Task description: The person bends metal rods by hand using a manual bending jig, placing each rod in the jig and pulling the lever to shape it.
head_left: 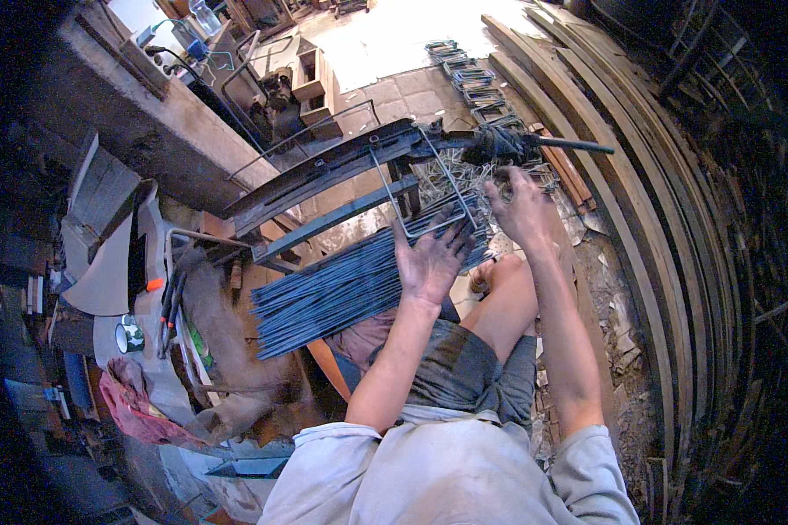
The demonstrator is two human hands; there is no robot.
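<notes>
A thin metal rod bent into a U shape (395, 199) hangs from the dark steel bending bench (328, 172). My left hand (431, 264) is palm up with its fingers spread, at the lower side of the bent rod and seeming to touch it. My right hand (525, 210) is raised beside the rod, its fingers loosely curved and apart, with nothing visible in them. Just beyond it, a lever (578, 144) with a dark wrapped joint sticks out to the right from the bench's end. A bundle of straight thin rods (324, 289) lies below the bench, left of my legs.
Bent rectangular wire frames (474, 80) lie in a row on the far floor. Tangled wire pieces (446, 179) are heaped behind my hands. Long wooden planks (648, 219) run along the right. At left are a patterned mug (130, 334), pliers-like long handles (172, 302) and a red cloth (136, 402).
</notes>
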